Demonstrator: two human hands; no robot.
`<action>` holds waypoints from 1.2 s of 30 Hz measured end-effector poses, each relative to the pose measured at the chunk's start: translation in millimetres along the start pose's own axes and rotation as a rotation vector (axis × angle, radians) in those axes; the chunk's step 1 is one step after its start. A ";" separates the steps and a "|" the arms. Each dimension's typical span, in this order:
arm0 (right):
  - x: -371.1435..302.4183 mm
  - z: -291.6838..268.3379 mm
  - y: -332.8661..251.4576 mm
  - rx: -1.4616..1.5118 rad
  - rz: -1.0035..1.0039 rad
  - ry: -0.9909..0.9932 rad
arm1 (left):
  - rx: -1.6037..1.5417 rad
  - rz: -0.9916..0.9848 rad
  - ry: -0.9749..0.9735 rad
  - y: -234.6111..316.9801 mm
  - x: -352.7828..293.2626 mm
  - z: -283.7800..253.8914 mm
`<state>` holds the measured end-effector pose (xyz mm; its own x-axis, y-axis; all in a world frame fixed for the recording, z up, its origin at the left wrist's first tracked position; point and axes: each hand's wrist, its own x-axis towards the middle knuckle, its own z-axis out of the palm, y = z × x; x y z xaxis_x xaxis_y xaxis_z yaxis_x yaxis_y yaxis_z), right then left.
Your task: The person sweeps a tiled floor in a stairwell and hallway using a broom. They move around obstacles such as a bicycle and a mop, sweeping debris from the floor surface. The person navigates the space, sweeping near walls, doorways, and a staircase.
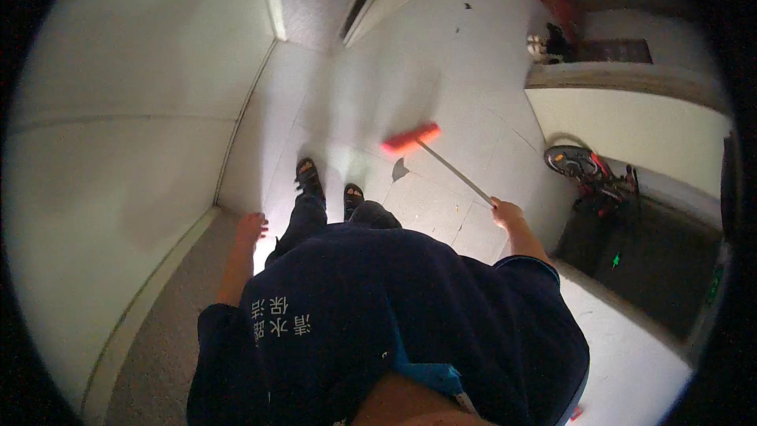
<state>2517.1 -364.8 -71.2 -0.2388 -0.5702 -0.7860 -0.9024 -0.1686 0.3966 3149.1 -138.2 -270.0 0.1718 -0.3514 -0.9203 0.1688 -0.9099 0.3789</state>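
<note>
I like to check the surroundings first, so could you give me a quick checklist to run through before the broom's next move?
1. Grip on the broom: ok, the right hand is closed around the handle near its end.
2. Left hand free: ok, it hangs at the person's left side and appears to hold nothing.
3. Feet clear: ok, the sandals are apart from the red broom head.
4. Bike out of the way: ok, it is off to the right, apart from the broom.
5. Floor free of marks or bits: not ok, small dark spots show farther ahead.
6. Bristles touching the floor: cannot tell, the head is blurred.
</note>
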 end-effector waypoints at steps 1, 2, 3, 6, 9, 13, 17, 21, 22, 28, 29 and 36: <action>1.4 -3.6 13.2 -0.066 0.093 -0.032 | 0.064 -0.058 -0.024 5.7 5.7 2.0; 2.9 -9.4 25.1 -0.093 0.088 0.007 | 0.086 -0.007 -0.053 11.4 11.3 3.9; 6.1 -21.8 36.4 -0.140 0.086 0.029 | 0.127 -0.004 -0.086 27.1 18.1 5.5; 8.9 -52.1 64.1 -0.064 0.136 0.148 | 0.174 0.030 -0.085 74.6 36.9 10.8; 8.7 -74.7 95.7 0.123 0.247 0.254 | 0.187 0.090 -0.077 128.8 50.6 21.5; 62.4 -97.4 104.2 0.240 0.079 0.326 | 0.154 0.128 -0.065 203.4 62.7 53.4; 212.2 -145.7 61.8 0.315 -0.073 0.298 | 0.265 0.113 0.049 277.2 60.4 134.3; 338.4 -179.1 60.7 0.301 -0.200 0.269 | 0.230 0.050 0.005 344.7 46.4 258.8; 356.2 -183.2 72.2 0.293 -0.205 0.295 | 0.348 0.117 -0.021 361.4 46.8 291.7; 307.3 -115.3 264.4 0.398 -0.037 0.071 | 0.511 0.201 -0.102 430.3 37.7 380.2; 292.6 -112.8 298.1 0.387 -0.020 0.053 | 0.492 0.179 -0.077 439.5 42.4 384.8; 288.0 -226.1 414.3 0.292 0.166 0.230 | 1.167 0.735 -0.199 468.1 127.8 373.5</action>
<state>2155.5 -780.7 -26.0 -0.3334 -0.7409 -0.5831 -0.9301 0.1573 0.3319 2887.6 -691.4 -246.5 -0.2894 -0.7590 -0.5832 -0.8132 -0.1265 0.5681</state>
